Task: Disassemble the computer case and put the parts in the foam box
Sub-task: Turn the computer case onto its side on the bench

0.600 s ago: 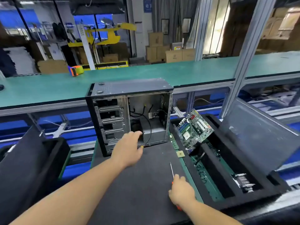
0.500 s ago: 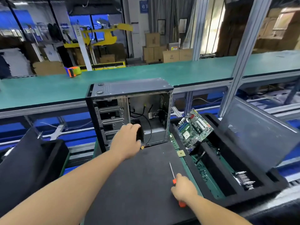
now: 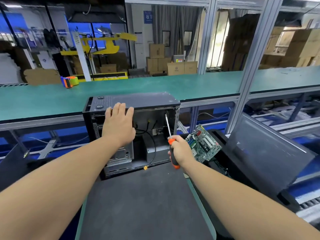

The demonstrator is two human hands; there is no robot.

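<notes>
Head view, now. Left hand (image 3: 119, 126) now resting on the front top edge of the computer case (image 3: 131, 129), fingers spread flat over the lid, no longer reaching low into the open bay as half a second earlier. Right hand (image 3: 180, 150) now lifted off the black mat (image 3: 143, 201) and gripping the orange-handled screwdriver (image 3: 170, 141), fingers curled round the handle, shaft pointing up toward the upper rear corner inside the case; tip possibly seated on a screw there, though too small to confirm.

Case standing upright at the far end of the mat, side open, black cables (image 3: 149, 134) and a grey unit still inside. Motherboard (image 3: 204, 144) already leaning in the foam box (image 3: 259, 179) to the right, beside a dark side panel (image 3: 270, 149).

Judged meaning: bracing with one hand and tooling with the other, so moving from reaching in to unscrewing a remaining internal part.
</notes>
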